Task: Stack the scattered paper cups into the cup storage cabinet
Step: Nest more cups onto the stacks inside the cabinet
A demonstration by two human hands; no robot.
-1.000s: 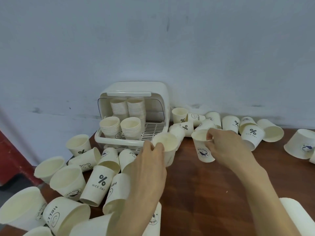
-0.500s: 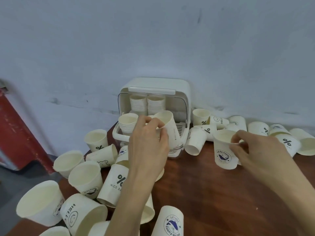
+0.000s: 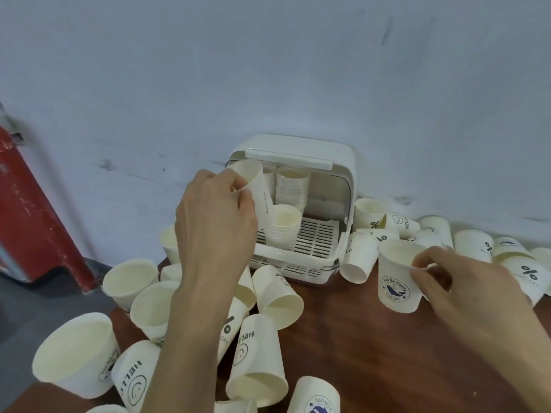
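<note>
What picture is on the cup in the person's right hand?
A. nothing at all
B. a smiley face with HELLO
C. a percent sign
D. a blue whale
D: the right hand pinches the rim of an upright cup that shows a blue whale inside a ring of words, just above the brown table.

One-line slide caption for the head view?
Left hand lifts cup at open cabinet; right hand pinches whale-print cup.

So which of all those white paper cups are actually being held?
Two: the tilted white paper cup gripped by the left hand at the white plastic cabinet, and the whale-printed cup pinched by the right hand.
</note>
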